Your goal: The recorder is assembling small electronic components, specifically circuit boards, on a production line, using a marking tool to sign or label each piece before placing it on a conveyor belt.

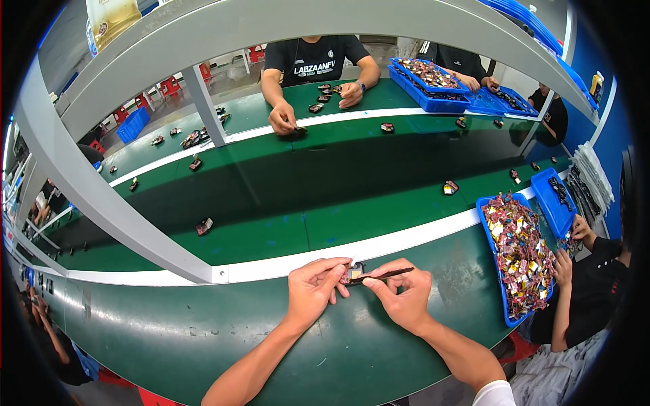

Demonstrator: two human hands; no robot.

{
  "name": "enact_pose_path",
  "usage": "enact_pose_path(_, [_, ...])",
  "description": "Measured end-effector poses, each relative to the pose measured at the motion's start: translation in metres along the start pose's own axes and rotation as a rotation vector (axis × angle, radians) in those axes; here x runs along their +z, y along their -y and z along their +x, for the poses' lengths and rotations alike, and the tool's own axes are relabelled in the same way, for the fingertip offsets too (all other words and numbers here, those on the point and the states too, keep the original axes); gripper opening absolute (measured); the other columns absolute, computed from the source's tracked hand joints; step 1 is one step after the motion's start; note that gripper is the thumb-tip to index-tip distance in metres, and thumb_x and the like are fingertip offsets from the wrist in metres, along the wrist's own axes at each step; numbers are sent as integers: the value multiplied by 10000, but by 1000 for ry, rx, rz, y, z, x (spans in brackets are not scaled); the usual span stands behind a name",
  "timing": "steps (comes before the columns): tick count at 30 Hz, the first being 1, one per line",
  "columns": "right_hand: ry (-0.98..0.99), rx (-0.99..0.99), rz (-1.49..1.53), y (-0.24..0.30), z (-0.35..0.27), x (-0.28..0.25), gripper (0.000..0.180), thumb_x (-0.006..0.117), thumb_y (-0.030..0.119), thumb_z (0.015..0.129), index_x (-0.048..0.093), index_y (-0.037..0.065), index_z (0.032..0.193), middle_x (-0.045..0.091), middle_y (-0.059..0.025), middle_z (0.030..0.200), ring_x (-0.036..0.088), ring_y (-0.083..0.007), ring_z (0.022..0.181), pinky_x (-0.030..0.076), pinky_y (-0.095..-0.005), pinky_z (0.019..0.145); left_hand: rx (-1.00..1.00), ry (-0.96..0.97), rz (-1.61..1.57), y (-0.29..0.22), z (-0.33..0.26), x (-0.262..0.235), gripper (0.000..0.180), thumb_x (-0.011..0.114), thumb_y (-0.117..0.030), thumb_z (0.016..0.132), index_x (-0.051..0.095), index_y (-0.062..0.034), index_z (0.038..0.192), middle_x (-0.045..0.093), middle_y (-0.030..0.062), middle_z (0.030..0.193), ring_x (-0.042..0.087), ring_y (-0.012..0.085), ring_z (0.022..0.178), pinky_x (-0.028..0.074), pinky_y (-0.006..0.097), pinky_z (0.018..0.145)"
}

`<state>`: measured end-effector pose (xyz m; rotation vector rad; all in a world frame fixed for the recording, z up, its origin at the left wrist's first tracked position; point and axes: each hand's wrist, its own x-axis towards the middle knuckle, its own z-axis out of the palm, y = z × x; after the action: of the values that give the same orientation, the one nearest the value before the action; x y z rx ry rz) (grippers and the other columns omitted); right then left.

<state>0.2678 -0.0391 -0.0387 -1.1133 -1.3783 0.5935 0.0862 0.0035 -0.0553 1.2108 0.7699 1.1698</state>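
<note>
Left fingers [333,273] pinch a small device [355,273]; right fingers [379,288] clasp a thin dark tool [396,273]; blue tray [512,322], 3 o'clock.

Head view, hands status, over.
Left hand pinching small part. Right hand gripping thin dark tool at it. Blue tray off right, out of the way.

Bright light falls around the belt [271,237]; a dark band dims its middle, pale glare smears the table [203,352] on its near side, and distortion bows the beam [237,30] above it.
</note>
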Motion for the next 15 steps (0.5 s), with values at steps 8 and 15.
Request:
enact_pose_path(8, [17,-39,-62,-1,0,-1,121,812,10,793,715,26,863,593,41,574,385,11,417,262,-197,426,30,-3,15,0,0,-1,208,620,-52,984,685,70,1140,705,139,872,684,179,612,481,229,444])
enact_pose_path(15, [88,-195,-150,2,1,-4,153,815,-7,771,692,11,859,740,-53,744,462,-7,431,330,-193,428,-40,-33,7,1,0,-1,222,628,-61,981,668,107,1121,704,143,840,677,189,583,485,240,437])
